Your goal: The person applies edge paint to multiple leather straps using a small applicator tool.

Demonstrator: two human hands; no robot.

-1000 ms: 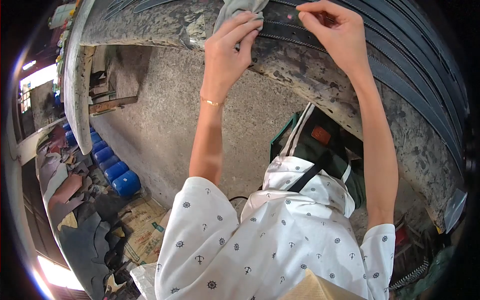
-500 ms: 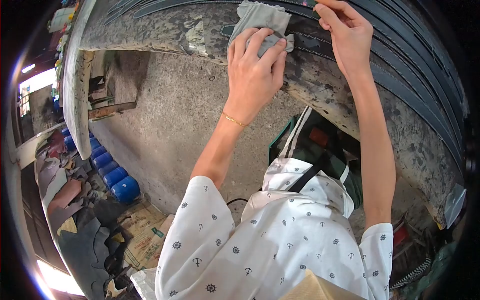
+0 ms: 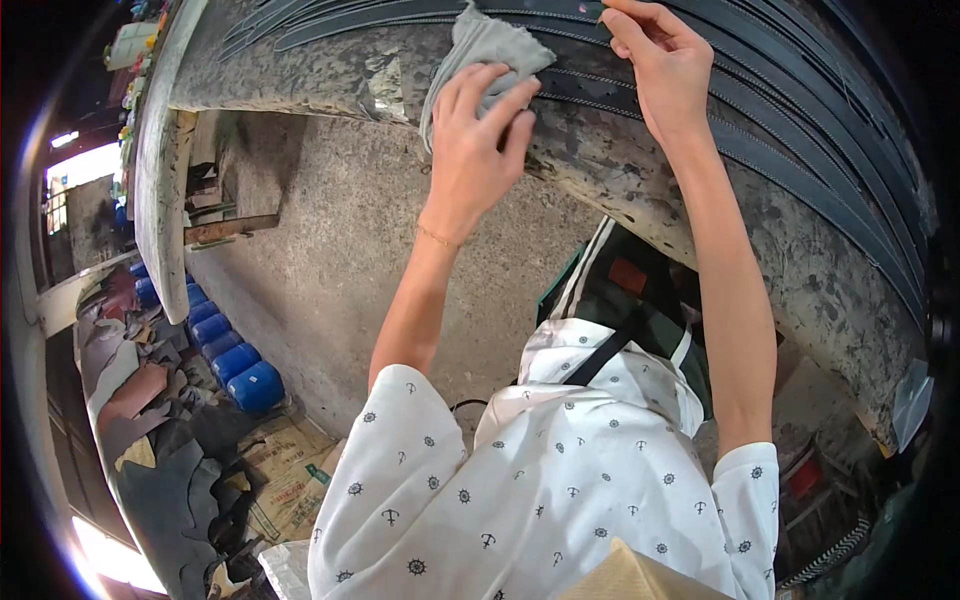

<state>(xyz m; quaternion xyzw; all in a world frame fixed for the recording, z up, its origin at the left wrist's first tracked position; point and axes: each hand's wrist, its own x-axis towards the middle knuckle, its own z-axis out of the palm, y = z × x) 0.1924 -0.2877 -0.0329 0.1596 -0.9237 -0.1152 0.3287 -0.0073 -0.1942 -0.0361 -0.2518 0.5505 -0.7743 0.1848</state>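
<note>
A crumpled grey cloth (image 3: 496, 50) lies under the fingers of my left hand (image 3: 470, 140), which grips it over the near end of a dark stitched leather belt (image 3: 590, 92). That belt's tip is hidden beneath the cloth. At the top edge of the view, my right hand (image 3: 672, 75) is closed in a pinch above the belts; whatever is between its fingertips is too small to make out. Several more dark leather straps (image 3: 780, 120) with pale stitching lie side by side on the worn, mottled work surface (image 3: 300, 75).
Below the surface's near edge, a dark bag with white stripes (image 3: 640, 275) is beside my lap. To the left, blue containers (image 3: 255, 385) stand in a row by leather scraps (image 3: 160, 480) and a printed sack (image 3: 285, 465). A pale post (image 3: 155, 190) stands at the bench's left end.
My left hand and the cloth have moved left and slightly towards me, now covering the belt's tip. My right hand has also shifted left, still pinched.
</note>
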